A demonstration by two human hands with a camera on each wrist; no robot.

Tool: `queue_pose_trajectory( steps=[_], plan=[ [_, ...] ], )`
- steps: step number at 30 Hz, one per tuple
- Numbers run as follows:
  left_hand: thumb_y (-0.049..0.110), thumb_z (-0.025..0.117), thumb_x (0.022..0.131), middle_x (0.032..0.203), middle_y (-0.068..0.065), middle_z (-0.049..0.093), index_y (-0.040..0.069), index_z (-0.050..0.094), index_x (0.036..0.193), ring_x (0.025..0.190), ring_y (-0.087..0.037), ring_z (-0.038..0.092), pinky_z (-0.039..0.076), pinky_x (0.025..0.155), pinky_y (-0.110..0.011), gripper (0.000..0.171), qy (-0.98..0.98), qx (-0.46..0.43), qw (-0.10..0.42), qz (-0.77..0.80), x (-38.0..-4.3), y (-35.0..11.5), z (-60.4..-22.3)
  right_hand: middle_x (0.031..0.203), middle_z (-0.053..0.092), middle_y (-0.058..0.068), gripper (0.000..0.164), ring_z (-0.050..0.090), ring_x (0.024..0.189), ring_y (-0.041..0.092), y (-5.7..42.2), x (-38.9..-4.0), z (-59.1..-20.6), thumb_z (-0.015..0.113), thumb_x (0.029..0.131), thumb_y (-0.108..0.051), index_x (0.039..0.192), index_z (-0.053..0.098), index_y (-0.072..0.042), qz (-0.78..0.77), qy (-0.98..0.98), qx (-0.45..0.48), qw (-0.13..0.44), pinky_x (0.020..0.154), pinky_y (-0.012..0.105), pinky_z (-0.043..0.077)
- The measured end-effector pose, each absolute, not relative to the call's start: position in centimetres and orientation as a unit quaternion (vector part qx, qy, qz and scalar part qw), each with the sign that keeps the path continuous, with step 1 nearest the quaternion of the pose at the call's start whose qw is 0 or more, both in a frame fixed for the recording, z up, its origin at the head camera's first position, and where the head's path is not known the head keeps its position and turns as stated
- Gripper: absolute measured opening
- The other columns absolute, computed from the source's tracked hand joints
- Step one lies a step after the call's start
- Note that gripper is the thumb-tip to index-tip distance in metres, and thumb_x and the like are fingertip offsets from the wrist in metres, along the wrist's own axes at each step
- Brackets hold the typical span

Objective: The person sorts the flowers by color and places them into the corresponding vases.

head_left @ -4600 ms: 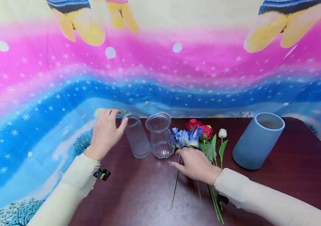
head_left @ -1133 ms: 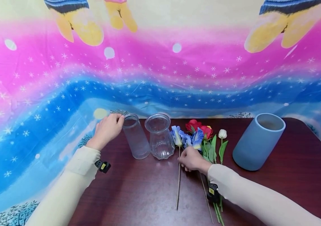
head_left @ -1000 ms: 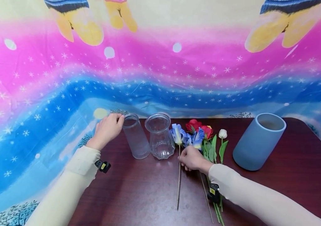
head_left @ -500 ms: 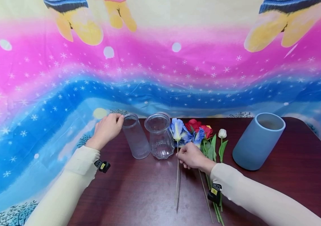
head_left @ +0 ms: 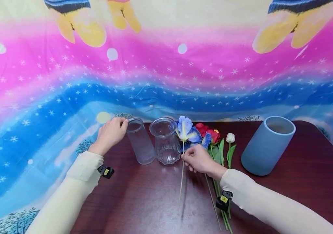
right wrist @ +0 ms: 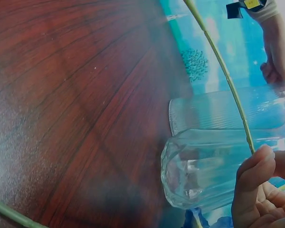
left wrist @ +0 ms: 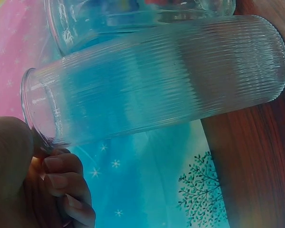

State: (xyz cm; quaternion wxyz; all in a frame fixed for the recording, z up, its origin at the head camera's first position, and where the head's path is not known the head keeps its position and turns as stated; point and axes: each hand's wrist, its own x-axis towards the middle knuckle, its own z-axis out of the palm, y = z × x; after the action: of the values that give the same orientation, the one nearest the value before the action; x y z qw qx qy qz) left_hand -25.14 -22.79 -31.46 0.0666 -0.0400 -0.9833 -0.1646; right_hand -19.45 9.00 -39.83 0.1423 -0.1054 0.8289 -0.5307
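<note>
My left hand [head_left: 111, 134] pinches the rim of a tall ribbed glass vase [head_left: 140, 146], which stands upright on the table. In the left wrist view the thumb and curled fingers [left wrist: 64, 183] meet at that rim. Between the thumb and fingertips of my right hand [head_left: 199, 160] is the thin stem of a blue iris [head_left: 184, 128], its bloom up and its stem end apart from the tabletop. A flared clear glass vase [head_left: 166, 146] stands just left of the iris. In the right wrist view the pinched stem [right wrist: 228, 78] crosses in front of both glass vases.
Red roses [head_left: 213, 136], another blue iris [head_left: 206, 140] and a white tulip [head_left: 230, 138] lie right of the right hand, stems toward me. A blue-grey vase [head_left: 267, 148] stands farther right on the dark wooden table [head_left: 310, 191]. A printed cloth [head_left: 166, 74] hangs behind.
My left hand first came to the ribbed vase's rim and took hold. The right hand grasped an iris stem, then raised it slightly, so the bloom now stands higher. The vases stayed put.
</note>
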Motion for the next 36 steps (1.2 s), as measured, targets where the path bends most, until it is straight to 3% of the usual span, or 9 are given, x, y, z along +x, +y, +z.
queue_pose_trajectory(
  steps=[26, 36],
  plan=[
    [0.039, 0.03, 0.107, 0.069, -0.005, 0.047, 0.018, 0.057, 0.08, 0.061, -0.022, 0.044, 0.034, 0.051, -0.035, 0.044, -0.984, -0.036, 0.06, -0.167, -25.1, -22.8, -31.8, 0.058, 0.058, 0.003, 0.026, 0.051, 0.044, 0.009, 9.3, -19.0, -38.4, 0.059, 0.1, -0.011, 0.083, 0.064, 0.008, -0.594, 0.799, -0.076, 0.048, 0.043, 0.024, 0.048],
    [0.039, 0.031, 0.108, 0.071, -0.006, 0.048, 0.016, 0.049, 0.073, 0.066, -0.024, 0.047, 0.035, 0.055, -0.036, 0.045, -0.984, -0.034, 0.062, -0.166, -25.1, -22.7, -31.4, 0.06, 0.059, 0.004, 0.024, 0.052, 0.044, 0.008, 9.7, -19.3, -37.7, 0.058, 0.102, -0.013, 0.088, 0.063, 0.005, -0.624, 0.779, -0.059, 0.011, 0.044, 0.025, 0.049]
  ],
)
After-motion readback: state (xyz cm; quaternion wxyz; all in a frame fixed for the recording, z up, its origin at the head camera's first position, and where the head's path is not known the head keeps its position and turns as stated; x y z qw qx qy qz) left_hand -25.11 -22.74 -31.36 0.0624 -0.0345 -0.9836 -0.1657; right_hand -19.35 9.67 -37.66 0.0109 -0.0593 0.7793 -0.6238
